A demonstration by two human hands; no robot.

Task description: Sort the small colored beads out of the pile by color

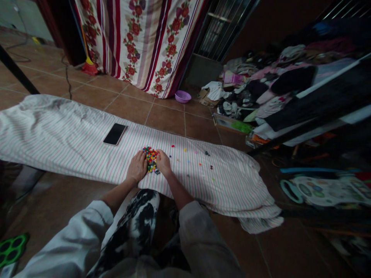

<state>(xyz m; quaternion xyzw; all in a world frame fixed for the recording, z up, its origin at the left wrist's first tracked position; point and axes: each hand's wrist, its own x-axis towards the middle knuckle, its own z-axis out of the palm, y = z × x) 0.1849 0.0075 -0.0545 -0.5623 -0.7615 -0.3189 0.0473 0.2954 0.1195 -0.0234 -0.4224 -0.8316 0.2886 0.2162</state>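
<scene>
A pile of small multicoloured pieces (152, 157), like beads or tiny blocks, lies on a striped cloth (84, 135) between my two hands. My left hand (138, 165) rests at the pile's left edge, its fingers stretched out and lying low on the cloth. At the right edge my right hand (164, 161) has its fingers curled together against the pieces; whatever they hold is too small to make out. To the right of it, single pieces and small clusters are spread out by colour, among them a red piece (173, 146), a yellow piece (185, 150) and a dark grey cluster (206, 153).
A phone (115, 134) with a dark screen lies on the cloth left of the pile. Beyond, a floral curtain (139, 42) hangs near a purple basin (182, 96) on the tiled floor. Heaped clothes (261, 81) and a dark bar (278, 135) stand at the right.
</scene>
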